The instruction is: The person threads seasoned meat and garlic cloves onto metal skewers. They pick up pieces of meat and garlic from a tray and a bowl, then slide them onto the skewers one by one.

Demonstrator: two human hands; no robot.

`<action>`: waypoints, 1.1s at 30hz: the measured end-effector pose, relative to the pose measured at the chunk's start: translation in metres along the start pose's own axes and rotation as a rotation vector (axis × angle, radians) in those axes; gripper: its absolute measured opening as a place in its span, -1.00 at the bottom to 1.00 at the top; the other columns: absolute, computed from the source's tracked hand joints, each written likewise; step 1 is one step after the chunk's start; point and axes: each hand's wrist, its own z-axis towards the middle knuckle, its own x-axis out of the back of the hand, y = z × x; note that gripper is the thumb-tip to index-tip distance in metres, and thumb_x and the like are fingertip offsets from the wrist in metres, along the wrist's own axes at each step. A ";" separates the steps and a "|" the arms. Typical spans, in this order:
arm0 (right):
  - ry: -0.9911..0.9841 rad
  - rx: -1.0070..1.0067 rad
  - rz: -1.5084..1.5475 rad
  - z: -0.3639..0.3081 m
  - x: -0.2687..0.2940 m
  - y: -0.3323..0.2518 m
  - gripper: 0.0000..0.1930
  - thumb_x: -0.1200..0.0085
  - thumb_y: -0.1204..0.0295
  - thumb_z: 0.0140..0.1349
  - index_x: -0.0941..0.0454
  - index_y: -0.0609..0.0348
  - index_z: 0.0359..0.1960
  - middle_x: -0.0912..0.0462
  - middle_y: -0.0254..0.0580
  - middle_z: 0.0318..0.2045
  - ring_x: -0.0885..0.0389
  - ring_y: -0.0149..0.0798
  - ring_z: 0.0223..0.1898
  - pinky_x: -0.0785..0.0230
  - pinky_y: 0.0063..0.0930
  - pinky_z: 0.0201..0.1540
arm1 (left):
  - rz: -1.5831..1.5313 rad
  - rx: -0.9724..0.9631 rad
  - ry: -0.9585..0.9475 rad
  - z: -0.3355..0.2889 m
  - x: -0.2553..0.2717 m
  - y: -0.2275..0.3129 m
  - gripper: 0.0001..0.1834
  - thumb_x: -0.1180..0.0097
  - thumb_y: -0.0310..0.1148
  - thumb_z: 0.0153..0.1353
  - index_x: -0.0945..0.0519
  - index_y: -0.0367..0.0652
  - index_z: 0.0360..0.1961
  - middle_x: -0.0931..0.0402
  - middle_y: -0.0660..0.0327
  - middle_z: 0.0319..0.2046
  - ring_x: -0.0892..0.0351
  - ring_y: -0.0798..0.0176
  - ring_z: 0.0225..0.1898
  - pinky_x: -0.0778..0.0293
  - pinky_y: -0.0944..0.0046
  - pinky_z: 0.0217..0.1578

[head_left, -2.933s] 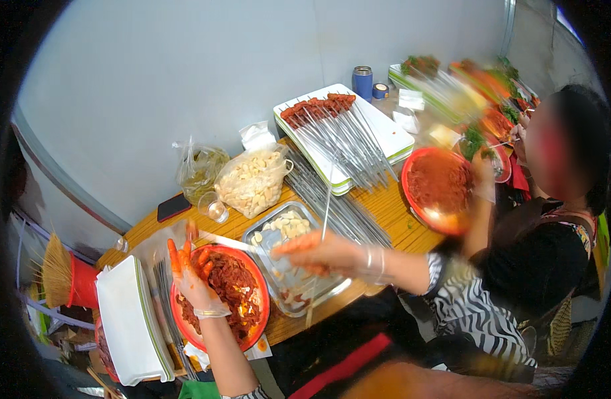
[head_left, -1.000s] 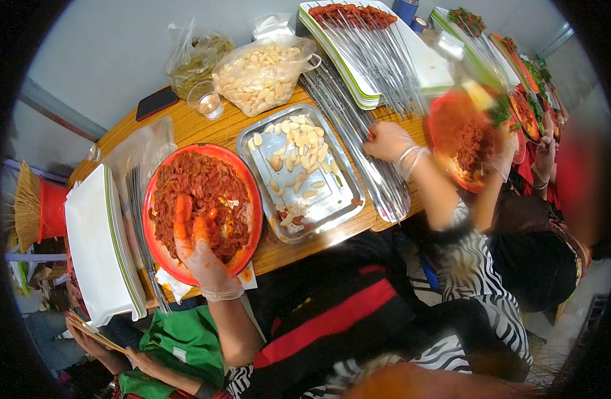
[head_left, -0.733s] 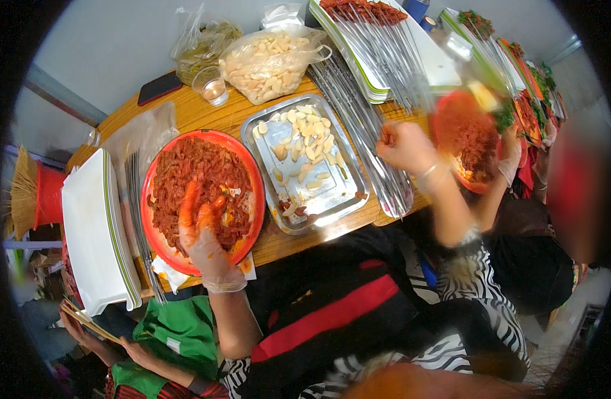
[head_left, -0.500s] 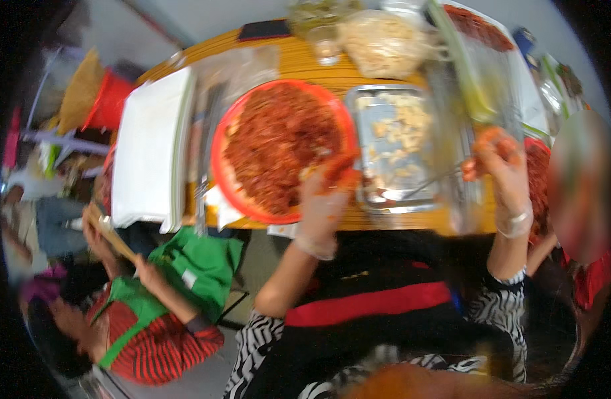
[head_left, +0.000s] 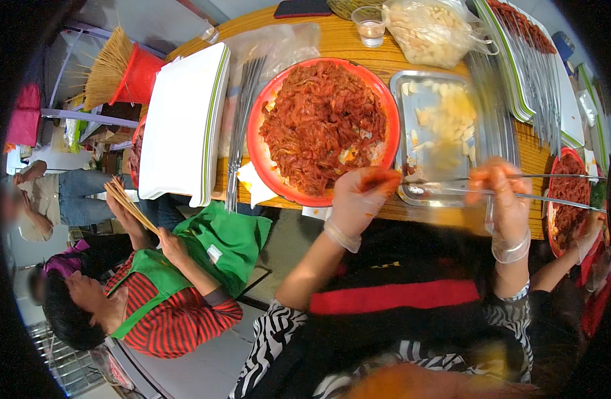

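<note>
Gripping metal skewers (head_left: 553, 175) w/ R fingers (head_left: 500, 181), long axis crosswise, pointing twd L fingers (head_left: 378, 177), L hold unclear

Red bowl (head_left: 255, 126): round, paler within. Meat strips (head_left: 322, 126): dark red, wet-looking, heaped in bowl. Metal skewer (head_left: 558, 176): slim, straight, near-level, off bowl's lower right; two streaks visible, count uncertain.

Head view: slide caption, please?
Gloved right hand holds at least one metal skewer; left hand is near a red bowl of meat.

Left hand (head_left: 360, 198) by red bowl (head_left: 254, 133) of meat (head_left: 322, 126), right hand (head_left: 508, 203) — blurred — gripping skewer (head_left: 565, 176)
</note>
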 end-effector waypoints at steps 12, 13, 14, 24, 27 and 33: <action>0.007 0.029 -0.548 -0.004 0.008 0.000 -0.77 0.03 0.45 0.28 -0.52 0.38 -0.48 -0.50 -0.28 -0.57 -0.41 -0.52 -0.65 -0.27 -0.68 -0.59 | 1.397 -0.483 0.504 0.048 0.090 0.027 -0.65 -0.23 -0.42 -0.10 -0.58 -0.01 -0.19 -0.54 0.12 -0.17 -0.51 0.05 -0.12 -0.21 -0.05 0.12; 0.009 0.000 -0.494 -0.003 0.010 0.002 -0.77 0.02 0.45 0.28 -0.52 0.38 -0.47 -0.51 -0.27 -0.56 -0.41 -0.52 -0.65 -0.27 -0.68 -0.59 | 1.437 -0.713 0.421 0.057 0.101 0.030 -0.67 -0.11 -0.41 -0.05 -0.53 -0.05 -0.17 -0.49 0.01 -0.14 -0.41 -0.14 -0.04 -0.30 -0.07 0.04; 0.011 -0.029 -0.441 -0.003 0.012 0.004 -0.77 0.02 0.45 0.28 -0.52 0.38 -0.47 -0.52 -0.25 -0.54 -0.41 -0.52 -0.64 -0.27 -0.68 -0.59 | 1.471 -0.673 0.396 0.062 0.105 0.026 -0.68 -0.10 -0.42 -0.06 -0.53 -0.06 -0.19 -0.48 0.00 -0.16 -0.41 -0.14 -0.04 -0.29 -0.08 0.04; 0.104 -0.141 -0.306 -0.002 0.024 0.017 -0.77 0.05 0.40 0.30 -0.53 0.35 -0.40 -0.55 -0.25 -0.50 -0.40 -0.53 -0.63 -0.30 -0.68 -0.58 | 1.567 -0.378 0.205 0.068 0.116 0.019 -0.88 0.07 -0.41 0.12 -0.48 -0.08 -0.32 -0.50 -0.06 -0.37 -0.55 -0.04 -0.59 -0.48 0.03 -0.62; 0.098 -0.118 -0.321 -0.002 0.019 0.020 -0.76 0.05 0.39 0.30 -0.52 0.34 -0.41 -0.53 -0.28 -0.53 -0.40 -0.53 -0.64 -0.30 -0.68 -0.59 | 1.517 -0.287 0.206 0.060 0.123 0.025 -0.89 0.06 -0.39 0.14 -0.49 -0.11 -0.33 -0.47 -0.06 -0.37 -0.55 -0.07 -0.55 -0.49 0.01 -0.59; 0.109 -0.167 -0.239 -0.002 0.034 0.030 -0.76 0.05 0.34 0.31 -0.53 0.27 -0.39 -0.49 -0.33 -0.57 -0.41 -0.53 -0.64 -0.28 -0.68 -0.62 | 1.293 -0.380 0.390 0.043 0.109 0.042 -0.83 -0.14 -0.27 0.05 -0.52 -0.12 -0.41 -0.46 -0.02 -0.48 -0.51 -0.08 -0.33 -0.47 0.04 -0.36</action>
